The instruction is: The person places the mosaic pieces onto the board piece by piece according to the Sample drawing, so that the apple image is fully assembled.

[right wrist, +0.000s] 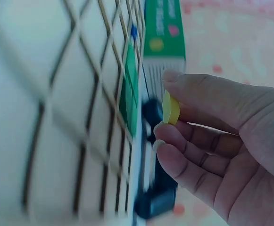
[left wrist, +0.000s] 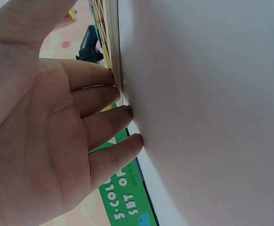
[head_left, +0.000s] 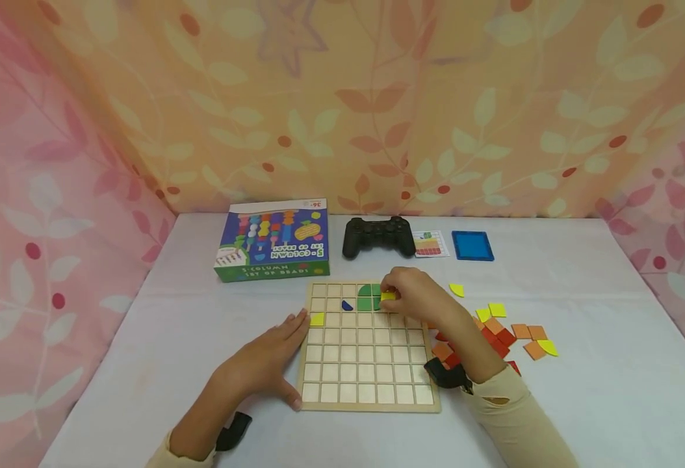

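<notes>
A wooden grid board (head_left: 372, 408) lies on the white table. My left hand (head_left: 263, 361) rests along its left edge, fingers extended and thumb near the lower left corner. Between thumb and fingertips, my right hand (head_left: 417, 298) pinches a small yellow tile (right wrist: 171, 108) over the board's upper right part. Several green tiles (head_left: 364, 303) sit in the top rows beside it, partly hidden by that hand. A small dark blue piece (head_left: 347, 305) lies in the second row. Another yellow tile (head_left: 316, 319) sits in the third row at the left edge.
Loose orange, red and yellow tiles (head_left: 520, 331) lie scattered right of the board, partly behind the right forearm. Along the back are a bead-set box (head_left: 272, 240), a black game controller (head_left: 379, 236), a small pattern card (head_left: 431, 244) and a blue square tray (head_left: 473, 246).
</notes>
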Motion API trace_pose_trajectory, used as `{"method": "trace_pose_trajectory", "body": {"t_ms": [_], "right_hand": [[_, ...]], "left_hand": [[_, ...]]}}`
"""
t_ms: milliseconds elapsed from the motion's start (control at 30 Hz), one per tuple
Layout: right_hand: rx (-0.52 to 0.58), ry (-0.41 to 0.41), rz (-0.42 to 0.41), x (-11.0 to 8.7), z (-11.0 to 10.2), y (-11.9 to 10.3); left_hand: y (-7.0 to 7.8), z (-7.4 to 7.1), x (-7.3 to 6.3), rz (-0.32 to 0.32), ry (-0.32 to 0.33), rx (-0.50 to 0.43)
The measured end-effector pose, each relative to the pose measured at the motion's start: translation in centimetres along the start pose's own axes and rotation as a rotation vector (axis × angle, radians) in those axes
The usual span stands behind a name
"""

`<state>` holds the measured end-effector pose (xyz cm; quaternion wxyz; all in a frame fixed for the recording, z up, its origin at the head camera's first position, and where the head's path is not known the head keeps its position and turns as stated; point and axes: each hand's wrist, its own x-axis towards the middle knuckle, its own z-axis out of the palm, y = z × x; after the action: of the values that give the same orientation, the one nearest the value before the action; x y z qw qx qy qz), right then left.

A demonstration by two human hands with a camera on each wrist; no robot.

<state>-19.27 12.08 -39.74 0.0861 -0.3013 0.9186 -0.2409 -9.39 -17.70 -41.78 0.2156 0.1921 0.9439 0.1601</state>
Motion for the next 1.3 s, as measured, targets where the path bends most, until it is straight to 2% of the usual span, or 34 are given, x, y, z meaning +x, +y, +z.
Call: {"method": "trace_pose_trajectory", "body": {"t_ms": [200,367,700,967,1167,1300], "right_hand": [[-0.063,-0.010,-0.162,1.8,2.4,-2.9],[-0.094,-0.018,-0.206,3.1,4.2,-5.0],[-0.070,-0.040,-0.093,4.2,6.3,-6.9],[-0.050,-0.036,-0.067,4.2,6.3,-7.1],[0.014,-0.006,-0.056,3.1,4.5,-6.0],[0.037,0.015,0.019,1.9,1.9,-4.0]], "left_hand": [[0.0,0.0,-0.1,-0.009,-0.003,0.006],[-0.2,0.0,-0.1,0.001,0.004,0.015],[-0.1,0.0,-0.1,-0.011,-0.006,-0.009],[-0.1,0.0,0.0,-0.007,0.000,-0.009],[-0.1,0.0,0.0,0.007,0.011,-0.010],[0.0,0.0,0.0,0.015,0.014,-0.003]]}}
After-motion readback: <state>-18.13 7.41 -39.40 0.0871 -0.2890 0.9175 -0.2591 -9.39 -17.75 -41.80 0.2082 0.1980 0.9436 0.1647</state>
